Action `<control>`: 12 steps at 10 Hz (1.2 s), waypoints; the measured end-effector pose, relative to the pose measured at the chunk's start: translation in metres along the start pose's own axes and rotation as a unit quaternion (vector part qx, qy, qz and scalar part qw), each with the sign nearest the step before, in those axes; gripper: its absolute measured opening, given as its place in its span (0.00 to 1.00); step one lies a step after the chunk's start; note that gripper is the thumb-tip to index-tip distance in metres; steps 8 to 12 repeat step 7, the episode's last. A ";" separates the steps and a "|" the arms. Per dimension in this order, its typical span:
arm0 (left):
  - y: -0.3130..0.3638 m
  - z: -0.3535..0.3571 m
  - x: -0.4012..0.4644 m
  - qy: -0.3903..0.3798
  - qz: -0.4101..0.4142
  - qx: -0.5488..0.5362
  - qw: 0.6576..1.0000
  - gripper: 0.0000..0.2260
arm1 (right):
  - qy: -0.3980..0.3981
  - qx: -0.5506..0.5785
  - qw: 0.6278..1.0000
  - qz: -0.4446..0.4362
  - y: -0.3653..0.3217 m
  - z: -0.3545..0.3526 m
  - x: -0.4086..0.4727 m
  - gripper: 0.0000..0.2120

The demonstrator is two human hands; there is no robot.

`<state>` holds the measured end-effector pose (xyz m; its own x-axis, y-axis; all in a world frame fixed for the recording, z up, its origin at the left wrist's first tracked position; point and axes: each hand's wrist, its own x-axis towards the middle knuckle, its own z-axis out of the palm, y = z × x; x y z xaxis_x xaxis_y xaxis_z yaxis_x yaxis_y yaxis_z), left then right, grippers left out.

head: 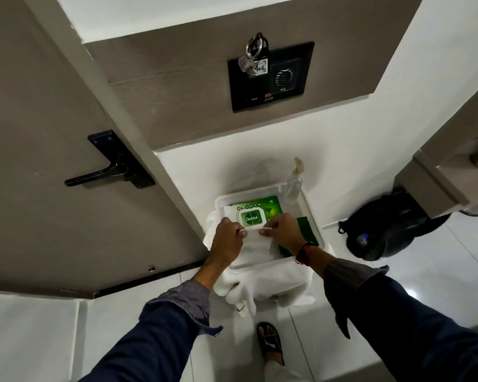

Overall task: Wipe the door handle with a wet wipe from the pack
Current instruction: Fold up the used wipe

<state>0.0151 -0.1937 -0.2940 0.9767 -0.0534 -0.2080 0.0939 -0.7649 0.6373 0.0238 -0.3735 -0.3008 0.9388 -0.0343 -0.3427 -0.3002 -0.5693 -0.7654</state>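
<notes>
A green and white wet wipe pack (262,209) lies in a white tray (312,216), its lid flap shut. Just in front of the pack, my left hand (226,241) and my right hand (284,232) each pinch one end of a white wet wipe (255,235), which hangs stretched between them. The black lever door handle (100,173) sits on its black plate on the grey-brown door at the left, well away from both hands.
A clear pump bottle (294,183) stands at the tray's far right corner. White towels (260,293) hang over the tray's front. A black bag (378,232) lies on the floor at the right. Keys (250,60) hang from a black wall panel above. My sandalled foot (271,343) is below.
</notes>
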 end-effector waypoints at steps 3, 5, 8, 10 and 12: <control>-0.014 0.012 -0.009 -0.019 0.054 0.345 0.937 0.14 | -0.096 -0.319 0.942 -0.046 -0.001 0.021 -0.006 0.21; -0.009 -0.047 -0.017 0.084 0.086 0.342 0.932 0.14 | 0.043 -0.411 0.889 -0.196 -0.046 -0.002 -0.018 0.23; 0.028 -0.228 -0.033 0.328 0.180 0.325 0.869 0.11 | 0.225 -0.386 0.763 -0.468 -0.209 -0.060 -0.043 0.29; 0.028 -0.228 -0.033 0.328 0.180 0.325 0.869 0.11 | 0.225 -0.386 0.763 -0.468 -0.209 -0.060 -0.043 0.29; 0.028 -0.228 -0.033 0.328 0.180 0.325 0.869 0.11 | 0.225 -0.386 0.763 -0.468 -0.209 -0.060 -0.043 0.29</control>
